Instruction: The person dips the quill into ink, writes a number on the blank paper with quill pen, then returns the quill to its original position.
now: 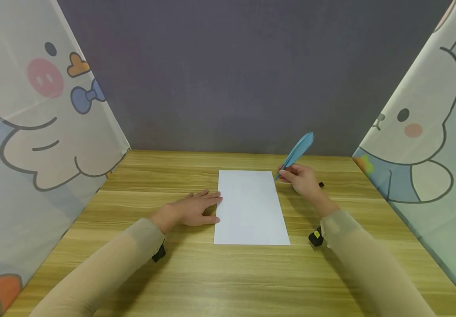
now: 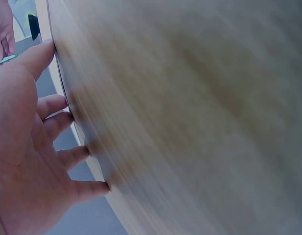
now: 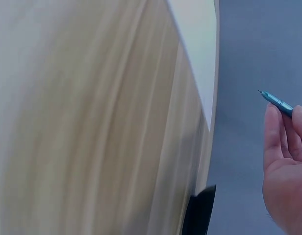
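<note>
A blue feather pen (image 1: pixel 300 147) is pinched between the thumb and fingers of my right hand (image 1: pixel 302 178), its plume slanting up to the right. In the right wrist view, the tip of the pen (image 3: pixel 276 102) juts out past the fingers of the right hand (image 3: pixel 288 161), off the table surface. A blank white sheet of paper (image 1: pixel 249 209) lies flat, just left of the pen's tip. Along the paper's left edge, my left hand (image 1: pixel 194 209) rests palm down with fingers spread, fingertips touching the edge. The left wrist view shows those fingertips of the left hand (image 2: pixel 33 147) against the surface.
The wood-grain table (image 1: pixel 172 277) meets a dark grey panel (image 1: pixel 228 79) at the back. Cartoon-printed cloths hang on the left (image 1: pixel 45 110) and right (image 1: pixel 422 123). A small black object (image 1: pixel 321 184) shows beside the right hand. Black wrist devices (image 1: pixel 316 237) hang below the sleeves.
</note>
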A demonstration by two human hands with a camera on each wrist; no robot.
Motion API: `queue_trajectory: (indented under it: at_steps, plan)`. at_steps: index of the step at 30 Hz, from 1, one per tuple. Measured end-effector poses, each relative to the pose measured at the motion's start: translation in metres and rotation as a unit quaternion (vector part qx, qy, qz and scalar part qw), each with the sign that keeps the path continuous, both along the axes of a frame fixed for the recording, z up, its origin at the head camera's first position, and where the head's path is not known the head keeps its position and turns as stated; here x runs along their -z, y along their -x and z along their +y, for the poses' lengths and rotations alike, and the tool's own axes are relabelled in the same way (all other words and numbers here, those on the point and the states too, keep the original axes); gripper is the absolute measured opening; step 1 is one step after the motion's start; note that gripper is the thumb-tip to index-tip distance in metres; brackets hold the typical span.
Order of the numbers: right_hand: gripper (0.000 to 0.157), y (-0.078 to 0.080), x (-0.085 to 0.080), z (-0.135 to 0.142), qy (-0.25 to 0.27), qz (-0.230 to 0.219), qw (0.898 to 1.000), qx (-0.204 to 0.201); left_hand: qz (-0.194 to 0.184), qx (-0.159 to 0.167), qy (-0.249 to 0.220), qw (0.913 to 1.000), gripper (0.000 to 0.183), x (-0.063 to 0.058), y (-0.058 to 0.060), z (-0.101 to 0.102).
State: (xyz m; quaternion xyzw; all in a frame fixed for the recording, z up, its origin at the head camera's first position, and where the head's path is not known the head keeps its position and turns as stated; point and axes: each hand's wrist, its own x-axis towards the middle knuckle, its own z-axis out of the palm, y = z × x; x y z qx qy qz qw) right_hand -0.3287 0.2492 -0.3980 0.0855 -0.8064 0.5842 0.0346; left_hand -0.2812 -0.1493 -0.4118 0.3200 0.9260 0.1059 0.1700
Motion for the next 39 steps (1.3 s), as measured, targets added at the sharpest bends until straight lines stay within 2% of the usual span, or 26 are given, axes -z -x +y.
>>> queue_trajectory:
  at_steps: [4, 11, 26, 39]
  plan:
    - [0.036, 0.004, 0.000, -0.011, 0.003, 0.002, 1.000, -0.007, 0.001, 0.001, 0.003, 1.0000, 0.082, 0.000, 0.000, 0.000]
    - [0.034, 0.016, 0.004, -0.025, 0.039, -0.012, 0.999, -0.011, 0.000, 0.000, 0.005, 1.0000, 0.082, 0.000, 0.000, -0.001]
    - [0.031, 0.035, 0.011, -0.053, 0.083, -0.011, 0.996, 0.013, -0.001, 0.000, 0.001, 1.0000, 0.082, 0.000, 0.000, -0.001]
    - [0.034, 0.046, 0.013, -0.066, 0.061, -0.035, 0.997, 0.029, 0.000, 0.002, 0.002, 1.0000, 0.082, 0.002, 0.001, -0.001]
